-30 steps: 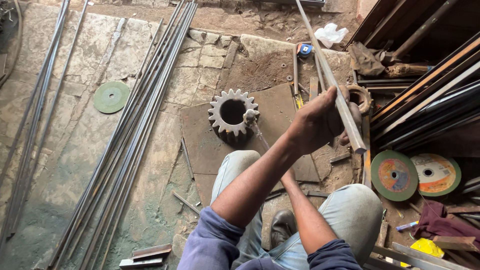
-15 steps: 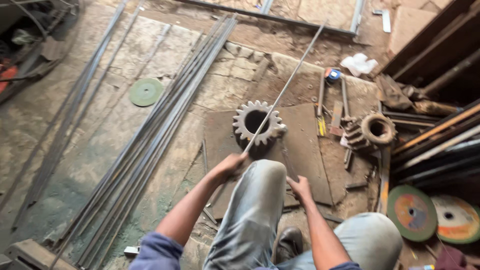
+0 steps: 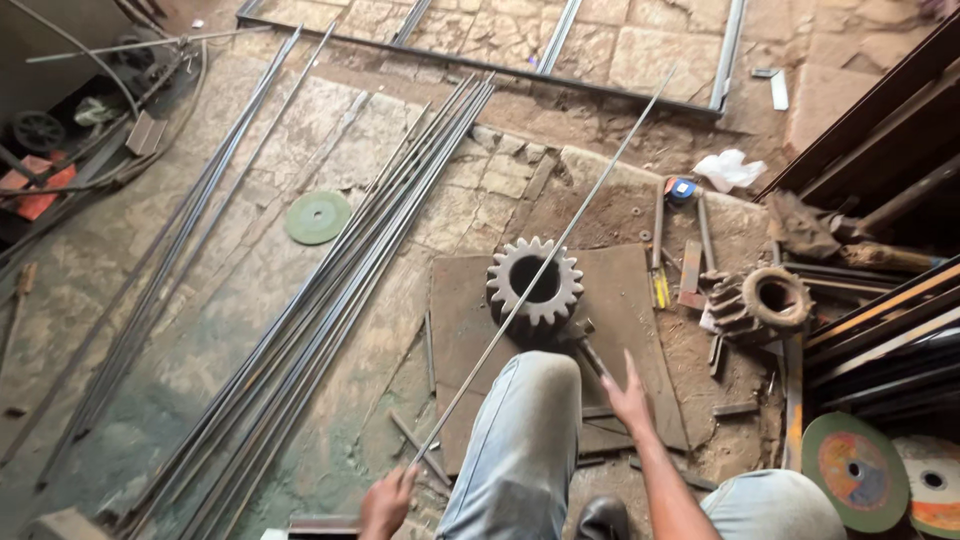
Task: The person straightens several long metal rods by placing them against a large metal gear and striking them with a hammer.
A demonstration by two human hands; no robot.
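two hands worked over a stone floor (image 3: pixel 250 330). the left hand (image 3: pixel 385 503), at the near edge of the floor, had its fingers curled shut around the near end of a thin steel rod (image 3: pixel 540 270). the rod ran up and away, crossing over a toothed gear wheel (image 3: pixel 535 283) that lay flat on a rusty steel plate (image 3: pixel 470 330), its far end reaching towards a flat frame (image 3: pixel 720 70) at the far edge. the right hand (image 3: pixel 630 398) hovered open, fingers spread, over the plate's near right part, just beside the person's jean-clad knee (image 3: pixel 525 430), holding nothing. a bundle of long rods (image 3: pixel 330 320) lay to the left, a green disc (image 3: pixel 318 217) beyond it. judged from this, the rod was being positioned over the gear; the open hand would need a second grip on the rod to steady it.
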